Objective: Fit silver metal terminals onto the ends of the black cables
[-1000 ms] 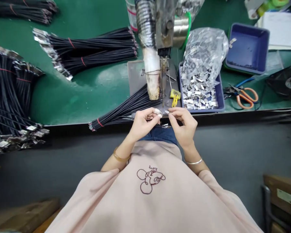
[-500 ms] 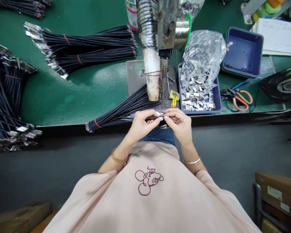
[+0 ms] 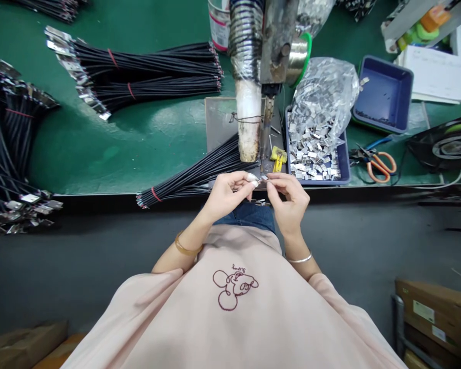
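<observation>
My left hand (image 3: 232, 192), with white coverings on its fingertips, is closed in a pinch at the table edge. A thin black cable ran through these fingers a moment ago; now they mostly hide it. Facing it, my right hand (image 3: 290, 200) pinches at a small shiny metal connector shell (image 3: 264, 178), held close to the left fingertips. The fingers cover how the pieces meet. Just beyond my left hand, a bundle of black cables (image 3: 192, 171) with a red tie lies slanting. Above the hands stand a soldering fixture (image 3: 269, 107) and a white-wrapped hose (image 3: 249, 113).
A blue tray (image 3: 343, 154) holds loose metal shells and a plastic bag (image 3: 326, 92). Right of it are orange-handled pliers (image 3: 382, 166), another blue tray (image 3: 409, 97) and a fan (image 3: 453, 146). Tied cable bundles (image 3: 146, 72) lie left. A yellow clip (image 3: 278, 159) sits near the fixture.
My right hand has moved slightly right, away from the left fingertips, and its thumb and forefinger are further apart. The metal shell now shows between the hands. The view has shifted slightly.
</observation>
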Available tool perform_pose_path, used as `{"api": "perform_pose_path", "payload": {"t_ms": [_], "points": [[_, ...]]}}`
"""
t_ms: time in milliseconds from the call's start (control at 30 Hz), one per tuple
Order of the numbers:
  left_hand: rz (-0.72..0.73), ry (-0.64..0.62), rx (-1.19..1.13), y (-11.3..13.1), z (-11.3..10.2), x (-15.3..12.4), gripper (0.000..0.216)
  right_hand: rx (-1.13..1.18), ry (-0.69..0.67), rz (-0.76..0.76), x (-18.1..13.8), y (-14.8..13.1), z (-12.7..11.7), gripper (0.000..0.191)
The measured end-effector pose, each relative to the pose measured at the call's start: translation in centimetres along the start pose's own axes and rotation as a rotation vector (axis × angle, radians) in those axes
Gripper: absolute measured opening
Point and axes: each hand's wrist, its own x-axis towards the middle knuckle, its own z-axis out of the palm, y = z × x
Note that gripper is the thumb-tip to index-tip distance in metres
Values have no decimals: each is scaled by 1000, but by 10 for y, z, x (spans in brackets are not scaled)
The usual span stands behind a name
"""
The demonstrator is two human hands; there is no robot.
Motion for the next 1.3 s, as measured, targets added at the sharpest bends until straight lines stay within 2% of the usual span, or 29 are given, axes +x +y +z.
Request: {"api": "perform_pose_path", "payload": {"t_ms": [100, 233, 367, 467, 700, 767, 1033, 1300], "points": [[-18, 20, -61, 1, 1, 4, 17, -8, 56, -119, -2, -2, -5, 20], [-19, 77, -93, 1, 6, 7, 14, -7, -22, -202, -5, -3, -7, 19], [-38, 115, -86, 0, 8, 8, 11, 13, 30, -50, -6, 4, -4, 8], [-26, 109, -69, 1, 8, 8, 13, 17, -2, 7, -4, 7, -3, 4], [-17, 144, -43, 2, 9, 7, 18, -82, -32, -246, 1, 4, -2, 16], [-14, 168, -30, 2, 11, 8, 17, -103, -35, -272, 1, 4, -2, 16], [-44, 289, -10, 4, 20, 11, 9, -131, -43, -175, 3, 10, 0, 9], [34, 327, 50, 10, 21, 14, 9, -117, -66, -165, 9, 5, 0, 9]]}}
